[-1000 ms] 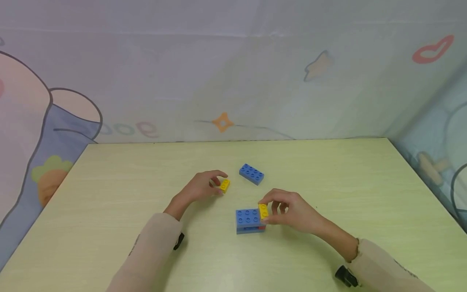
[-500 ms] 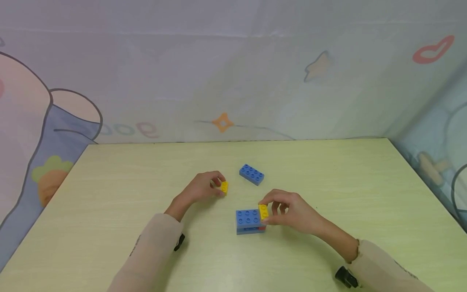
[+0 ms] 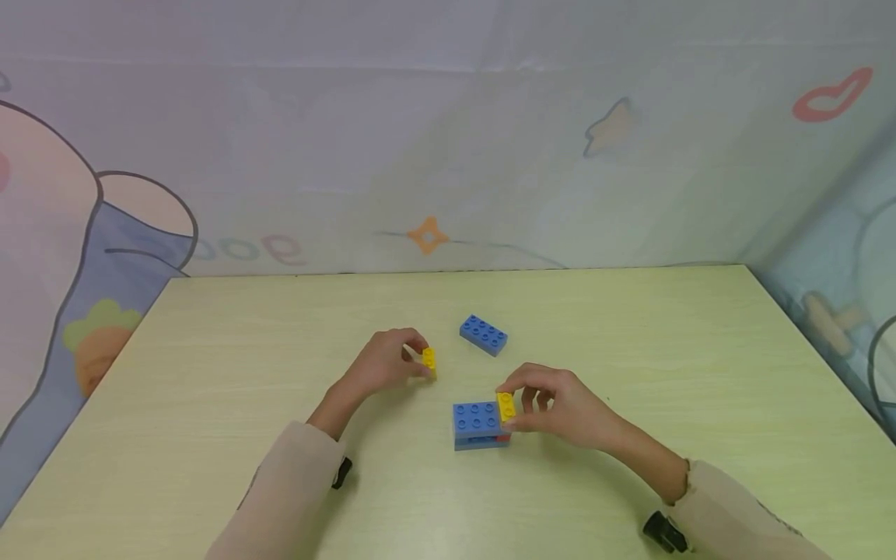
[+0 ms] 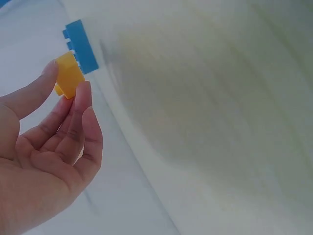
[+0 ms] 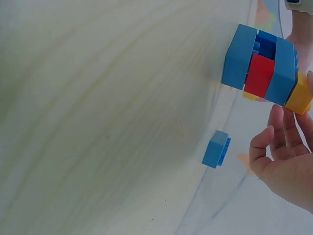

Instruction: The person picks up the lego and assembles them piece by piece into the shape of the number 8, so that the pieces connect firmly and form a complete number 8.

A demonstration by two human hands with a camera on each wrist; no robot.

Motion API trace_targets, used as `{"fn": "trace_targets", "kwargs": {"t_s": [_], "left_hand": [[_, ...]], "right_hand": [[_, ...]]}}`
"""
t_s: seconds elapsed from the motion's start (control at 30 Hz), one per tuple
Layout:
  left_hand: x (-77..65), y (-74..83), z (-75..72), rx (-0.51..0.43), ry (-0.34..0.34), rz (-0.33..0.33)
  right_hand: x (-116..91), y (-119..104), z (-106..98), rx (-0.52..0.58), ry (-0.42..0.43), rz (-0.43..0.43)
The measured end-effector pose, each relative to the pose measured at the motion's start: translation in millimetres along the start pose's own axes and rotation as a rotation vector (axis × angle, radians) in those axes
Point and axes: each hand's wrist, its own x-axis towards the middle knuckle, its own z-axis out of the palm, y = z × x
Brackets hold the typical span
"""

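"Head view: pale bench (image 3: 280, 327) across the lower half. What's biggest on it?"

"The hands. Right hand (image 3: 560, 400) and left hand (image 3: 381, 362), each pinching something small."

"Next size down?"

"Blue stack (image 3: 476, 420), front of centre, long axis left to right. Beyond it, a loose blue brick (image 3: 484, 335) lying aslant, untouched."

"Smaller?"

"Right wrist view gives a red brick (image 5: 259, 75) sandwiched in the stack at its right end. Then two yellow ones. The right hand's yellow brick (image 3: 505, 407) is at the stack's top right end, set crosswise; can't tell if pressed home. The left hand's yellow brick (image 3: 429, 363) is held apart from the stack, its long axis roughly away from the person."

"Key relation?"

"My reading: that left piece against the stack's bare left studs. They lie nearer the person and to its right. Right hand touches the opposite end; left hand seems better placed."
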Motion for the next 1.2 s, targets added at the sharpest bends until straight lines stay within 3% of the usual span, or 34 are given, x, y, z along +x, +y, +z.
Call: {"fn": "trace_targets", "kwargs": {"t_s": [0.47,0.77,1.2], "left_hand": [[-37.4,32.6,1.2,-0.034,0.046,0.061],[-61.2,45.2,4.7,-0.069,0.033,0.193],[-70.5,49.3,12.8,-0.057,0.0,0.229]], "right_hand": [[0.3,0.4,-0.5,-0.003,-0.001,-0.009],[0.6,1.1,0.0,0.0,-0.001,-0.014],[0.0,1.7,0.2,-0.006,0.008,-0.022]]}}
